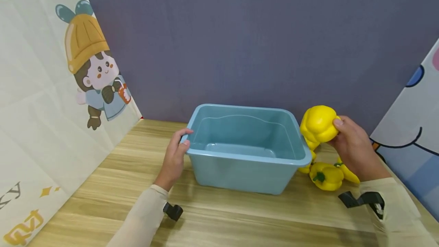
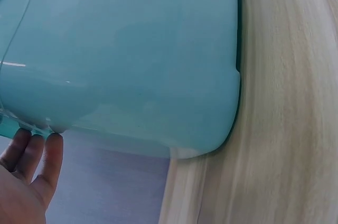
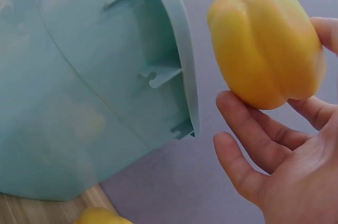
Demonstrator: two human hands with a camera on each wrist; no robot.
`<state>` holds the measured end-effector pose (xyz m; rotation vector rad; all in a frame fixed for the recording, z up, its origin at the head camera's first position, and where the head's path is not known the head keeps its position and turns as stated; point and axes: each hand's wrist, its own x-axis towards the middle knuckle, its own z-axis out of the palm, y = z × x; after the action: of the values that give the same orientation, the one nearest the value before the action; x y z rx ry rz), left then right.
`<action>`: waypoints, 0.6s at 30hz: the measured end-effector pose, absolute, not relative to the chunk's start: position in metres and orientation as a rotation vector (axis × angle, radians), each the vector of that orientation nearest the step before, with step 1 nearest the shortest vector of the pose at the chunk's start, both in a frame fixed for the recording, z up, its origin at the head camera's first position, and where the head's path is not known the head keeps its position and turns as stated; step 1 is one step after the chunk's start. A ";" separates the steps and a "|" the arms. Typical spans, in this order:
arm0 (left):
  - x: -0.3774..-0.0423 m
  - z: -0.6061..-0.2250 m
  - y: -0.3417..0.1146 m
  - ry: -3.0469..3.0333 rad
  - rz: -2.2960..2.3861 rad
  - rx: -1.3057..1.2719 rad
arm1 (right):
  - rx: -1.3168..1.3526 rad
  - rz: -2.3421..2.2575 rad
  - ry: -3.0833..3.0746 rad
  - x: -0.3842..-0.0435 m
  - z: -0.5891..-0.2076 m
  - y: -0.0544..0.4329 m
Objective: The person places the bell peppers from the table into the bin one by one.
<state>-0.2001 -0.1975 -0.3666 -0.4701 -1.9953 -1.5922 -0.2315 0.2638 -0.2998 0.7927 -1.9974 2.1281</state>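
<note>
head view: left hand (image 1: pixel 174 158) pinches blue bin's rim (image 1: pixel 240 156) at nine o'clock; right hand (image 1: pixel 353 148), three o'clock, pinches yellow pepper (image 1: pixel 318 123) — likely light, slick — best held round its sides.

Tub (image 1: pixel 240 176) on table (image 1: pixel 212 216), before the wall (image 1: pixel 240 41); left hand (image 1: pixel 174 160) at its left rim (image 1: pixel 196 116); right hand (image 1: pixel 353 151), beyond the tub's right end, holding one pepper (image 1: pixel 318 123) above other peppers (image 1: pixel 329 177).
</note>
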 end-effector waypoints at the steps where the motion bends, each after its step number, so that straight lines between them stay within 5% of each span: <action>1: -0.200 -0.367 -0.197 -1.993 -1.583 -0.476 | 0.802 2.137 -1.996 -0.233 -0.299 0.263; 18: -0.199 -0.368 -0.194 -2.011 -1.542 -0.424 | 0.886 2.023 -2.171 -0.246 -0.273 0.248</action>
<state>-0.1994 -0.1936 -0.3684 -0.4244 -2.0109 -1.5424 -0.2459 0.2478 -0.2732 0.8861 -2.1710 2.0225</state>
